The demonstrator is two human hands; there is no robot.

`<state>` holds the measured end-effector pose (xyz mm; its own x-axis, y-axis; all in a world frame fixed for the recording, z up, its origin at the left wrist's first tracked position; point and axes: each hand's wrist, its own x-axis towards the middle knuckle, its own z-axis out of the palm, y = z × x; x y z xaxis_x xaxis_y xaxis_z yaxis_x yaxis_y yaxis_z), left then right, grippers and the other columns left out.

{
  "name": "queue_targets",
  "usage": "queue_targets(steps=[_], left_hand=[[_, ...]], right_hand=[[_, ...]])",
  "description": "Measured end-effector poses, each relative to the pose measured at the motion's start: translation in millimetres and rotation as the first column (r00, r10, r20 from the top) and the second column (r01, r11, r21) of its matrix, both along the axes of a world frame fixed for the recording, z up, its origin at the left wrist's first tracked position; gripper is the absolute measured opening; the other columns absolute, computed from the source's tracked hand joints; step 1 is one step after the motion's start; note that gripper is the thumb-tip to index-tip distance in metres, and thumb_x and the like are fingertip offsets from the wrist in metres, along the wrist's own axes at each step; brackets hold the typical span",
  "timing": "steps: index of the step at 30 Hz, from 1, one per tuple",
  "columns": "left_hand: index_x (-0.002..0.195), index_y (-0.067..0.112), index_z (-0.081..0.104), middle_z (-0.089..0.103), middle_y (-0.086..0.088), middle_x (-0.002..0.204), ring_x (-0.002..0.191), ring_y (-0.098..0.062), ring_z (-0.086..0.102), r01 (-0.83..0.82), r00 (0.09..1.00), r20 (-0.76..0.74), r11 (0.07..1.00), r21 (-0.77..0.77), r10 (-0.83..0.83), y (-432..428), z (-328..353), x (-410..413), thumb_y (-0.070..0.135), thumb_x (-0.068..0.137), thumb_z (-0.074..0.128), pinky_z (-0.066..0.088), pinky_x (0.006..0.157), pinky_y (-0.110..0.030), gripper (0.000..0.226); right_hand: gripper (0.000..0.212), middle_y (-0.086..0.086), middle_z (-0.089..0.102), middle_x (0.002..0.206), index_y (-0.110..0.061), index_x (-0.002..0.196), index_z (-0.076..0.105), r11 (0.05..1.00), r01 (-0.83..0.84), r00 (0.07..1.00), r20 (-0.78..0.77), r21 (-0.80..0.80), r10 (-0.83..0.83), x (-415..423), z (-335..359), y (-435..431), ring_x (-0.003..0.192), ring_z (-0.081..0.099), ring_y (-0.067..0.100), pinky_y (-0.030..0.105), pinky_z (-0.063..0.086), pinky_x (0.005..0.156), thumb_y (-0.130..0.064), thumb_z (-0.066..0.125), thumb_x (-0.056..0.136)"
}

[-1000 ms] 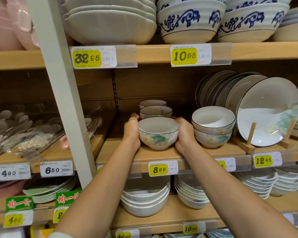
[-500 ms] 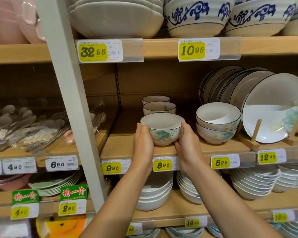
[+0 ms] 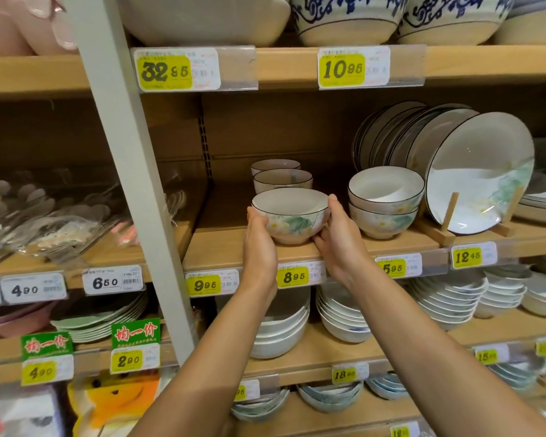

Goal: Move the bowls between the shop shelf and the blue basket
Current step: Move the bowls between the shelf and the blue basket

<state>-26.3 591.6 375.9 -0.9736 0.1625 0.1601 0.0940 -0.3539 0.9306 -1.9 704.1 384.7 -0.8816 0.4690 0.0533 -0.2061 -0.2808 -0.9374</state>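
Through the head camera I saw the wooden shop shelf (image 3: 221,247) filling the whole view, several boards high, with a pale grey upright post (image 3: 133,184) crossing it at a slant on the left. On the top board sat a big white bowl (image 3: 202,17) and, to its right, large blue-patterned bowls (image 3: 347,17). On the middle board a row of black-rimmed plates (image 3: 479,171) stood on edge in a wooden rack (image 3: 449,212) at the right, the front one showing a pale green leaf print. Left of the post lay clear packets of spoons (image 3: 44,216). The board below carried stacks of white bowls (image 3: 281,332). Just left of the plates stood a stack of two floral bowls (image 3: 385,200), one nested in the other. The floral bowl (image 3: 292,216) of the task was at the front edge of the middle board, upright, near that stack but apart from it, with two smaller bowls (image 3: 282,179) lined up behind it. I could not tell whether its foot touched the wood or hung just above it. My left hand (image 3: 259,247) cupped its left side, fingers curled under and round the wall with the thumb up by the rim. My right hand (image 3: 341,244) gripped the right side the same way, thumb near the rim. Directly below the bowl, on the board's edge and partly covered by my wrists, was a yellow price tag (image 3: 293,275) reading 8.95.
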Motion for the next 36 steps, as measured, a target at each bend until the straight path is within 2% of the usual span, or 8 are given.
queue_targets(steps=[2, 6, 8, 10, 12, 21, 27, 36], left_hand=[[0.118, 0.029, 0.053, 0.069, 0.030, 0.089, 0.080, 0.019, 0.060, -0.006, 1.000, 0.008, 1.000, 0.017, 0.006, -3.2, 3.8, 7.5, 0.026, 0.103, 0.029, 0.047, 0.065, -0.004, 0.028], [0.153, 0.023, 0.018, 0.041, 0.006, 0.150, 0.128, 0.000, 0.042, -0.008, 1.000, 0.023, 1.000, 0.012, 0.008, -17.4, 15.8, 38.0, 0.029, 0.102, 0.031, 0.036, 0.109, -0.024, 0.053], [0.150, 0.022, 0.028, 0.054, 0.012, 0.138, 0.116, 0.006, 0.051, -0.019, 1.000, -0.010, 1.000, 0.007, 0.019, -26.5, 16.4, 58.1, 0.031, 0.103, 0.031, 0.042, 0.103, -0.023, 0.048], [0.145, 0.022, 0.037, 0.051, 0.004, 0.142, 0.123, -0.005, 0.051, -0.048, 0.998, -0.030, 0.999, 0.020, 0.048, -36.5, 18.3, 83.1, 0.033, 0.103, 0.030, 0.043, 0.106, -0.031, 0.044], [0.141, 0.021, 0.043, 0.051, -0.001, 0.142, 0.124, -0.012, 0.053, -0.086, 0.996, -0.030, 0.995, 0.049, 0.088, -46.4, 21.5, 112.1, 0.032, 0.103, 0.029, 0.045, 0.105, -0.035, 0.042], [0.118, 0.008, 0.060, 0.071, -0.008, 0.113, 0.107, -0.021, 0.067, -0.250, 0.968, 0.044, 0.965, 0.080, 0.247, -100.8, -30.8, 234.9, 0.018, 0.099, 0.028, 0.055, 0.089, -0.037, 0.038], [0.104, 0.005, 0.067, 0.075, -0.010, 0.101, 0.089, -0.020, 0.071, -0.477, 0.827, 0.293, 0.875, -0.086, 0.480, -176.3, -93.6, 291.4, 0.018, 0.097, 0.039, 0.056, 0.069, -0.028, 0.032], [0.096, 0.005, 0.068, 0.074, -0.012, 0.094, 0.081, -0.022, 0.066, -0.497, 0.663, 0.479, 0.817, -0.292, 0.575, -326.2, -154.8, 324.9, 0.013, 0.094, 0.041, 0.049, 0.071, -0.032, 0.028]], right_hand=[[0.042, -0.004, 0.063, 0.123, -0.023, 0.134, 0.050, 0.998, 0.008, 1.000, 0.003, 0.059, -0.009, 9.7, 1.2, -2.9, 0.109, 0.059, 0.007, 0.026, 0.048, 0.093, -0.045, 0.036, 0.101], [0.024, -0.030, 0.068, 0.071, -0.036, 0.091, 0.056, 0.995, 0.068, 0.997, -0.043, 0.070, -0.065, 39.9, 4.1, -11.0, 0.070, 0.065, -0.013, 0.008, 0.049, 0.055, -0.037, 0.036, 0.103], [0.022, -0.029, 0.069, 0.086, -0.033, 0.107, 0.060, 0.995, 0.085, 0.994, -0.070, 0.058, -0.081, 60.1, 4.4, -13.6, 0.083, 0.065, -0.010, 0.012, 0.054, 0.069, -0.035, 0.039, 0.103], [0.041, -0.012, 0.061, 0.127, -0.019, 0.137, 0.050, 0.999, 0.049, 0.996, -0.080, -0.009, -0.049, 81.9, 5.8, -13.9, 0.116, 0.057, 0.004, 0.028, 0.049, 0.098, -0.037, 0.041, 0.101], [0.047, -0.002, 0.054, 0.139, -0.015, 0.142, 0.045, 0.998, -0.004, 0.996, -0.087, -0.058, -0.001, 106.3, 7.5, -13.9, 0.126, 0.052, 0.011, 0.034, 0.044, 0.105, -0.039, 0.040, 0.101], [0.032, 0.003, 0.072, 0.113, -0.011, 0.113, 0.066, 0.961, -0.256, 0.963, -0.116, -0.104, 0.244, 200.5, -33.4, -33.9, 0.110, 0.066, 0.016, 0.035, 0.049, 0.094, -0.022, 0.038, 0.102], [0.028, 0.006, 0.074, 0.104, -0.014, 0.096, 0.071, 0.926, -0.378, 0.916, 0.148, -0.002, 0.374, 226.3, -99.2, -93.7, 0.098, 0.070, 0.016, 0.035, 0.051, 0.090, -0.007, 0.044, 0.098], [0.023, 0.009, 0.073, 0.089, -0.009, 0.088, 0.069, 0.829, -0.559, 0.744, 0.457, 0.026, 0.487, 231.6, -179.3, -227.4, 0.081, 0.067, 0.019, 0.030, 0.050, 0.074, -0.003, 0.047, 0.096]])
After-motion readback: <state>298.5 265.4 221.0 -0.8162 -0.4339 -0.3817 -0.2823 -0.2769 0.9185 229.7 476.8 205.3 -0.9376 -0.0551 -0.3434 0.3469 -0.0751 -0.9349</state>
